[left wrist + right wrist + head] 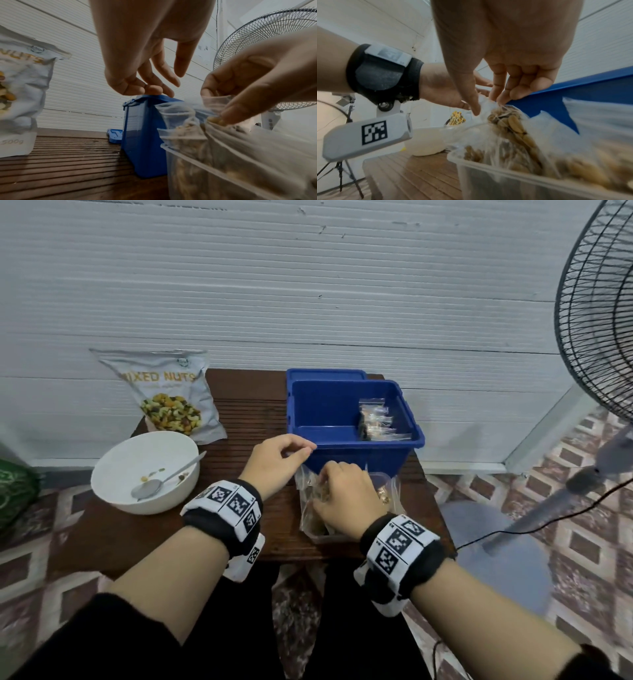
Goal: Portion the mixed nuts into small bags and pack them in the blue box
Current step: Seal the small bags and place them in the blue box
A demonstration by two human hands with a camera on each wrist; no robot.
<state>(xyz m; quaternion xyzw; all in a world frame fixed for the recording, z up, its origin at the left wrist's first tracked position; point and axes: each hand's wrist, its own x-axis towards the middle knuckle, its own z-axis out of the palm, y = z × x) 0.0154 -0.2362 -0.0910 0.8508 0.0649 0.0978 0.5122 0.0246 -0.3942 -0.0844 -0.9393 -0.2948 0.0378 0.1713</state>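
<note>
- Mixed nuts pouch (168,395) stands at the far left of the wooden table (246,419), against the wall.
- White bowl (145,472) sits in front of the pouch, with a spoon (164,479) and a few nut scraps in it.
- Left hand (275,462) is raised at the near-left corner of the blue box (359,453). Fingers loosely curled, thumb and forefinger tips close together. Left wrist view shows those tips (150,89) just above the box rim; whether they pinch anything I cannot tell.
- Right hand (342,491) is palm-down over a clear tub (488,175) in front of the box. Thumb and fingers pinch the gathered top of a small clear bag (508,125) of nuts.
- More filled small bags lie in the tub, seen blurred in the right wrist view.
- Packed bags (375,419) stand in a row along the right inside wall of the box; only the head view sees into it.
- Blue lid (115,136) lies flat behind the box.
- Standing fan (596,313) is on the floor at far right.
- Right wrist view alone shows the underside of the left wrist camera (368,136).
</note>
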